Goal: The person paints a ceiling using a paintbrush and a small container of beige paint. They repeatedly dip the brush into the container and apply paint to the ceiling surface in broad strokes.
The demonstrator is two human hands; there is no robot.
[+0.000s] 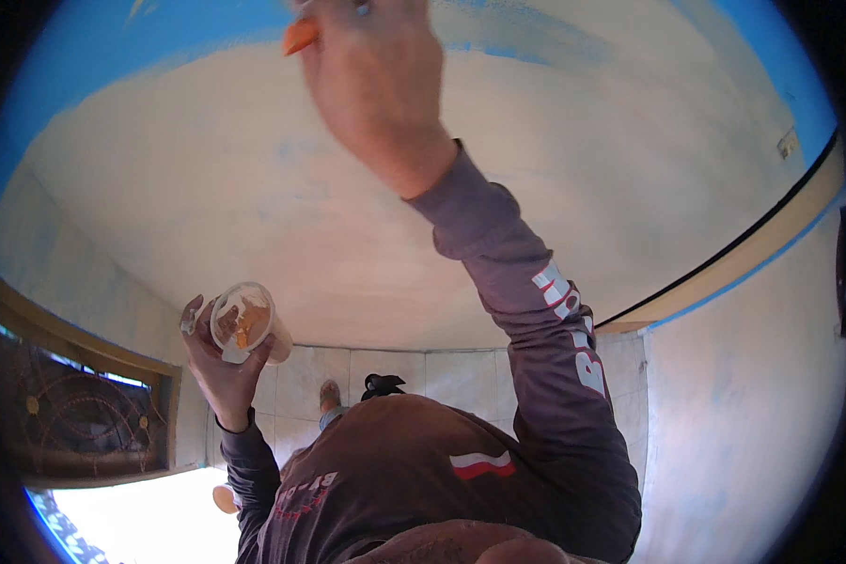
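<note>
The left hand [218, 362] is closed around a small round plastic cup [246, 322], with the fingers wrapped on its side and the thumb on the other side. The cup is tilted so that its open mouth faces the camera, and inside it there is a pale paste with orange-brown smears. This cup is in the lower left part of the view, in front of the cream wall [207, 197] and just above the dark window grille [75, 414].

Below the hand, the dark sleeve goes down to the person's brown shirt [414, 470], which has a small red and white patch.

To the right, the other arm in a grey-purple sleeve [536, 320] with white letters rises up to the top of the picture. The right hand [371, 70] is closed on an orange tool [301, 36] and presses it to the wall, near the blue painted band [85, 75]. Only the orange end of this tool shows beside the knuckles, so I cannot tell what kind of tool it is.

At the far right, a dark line and a blue stripe [752, 268] cross the wall.
</note>
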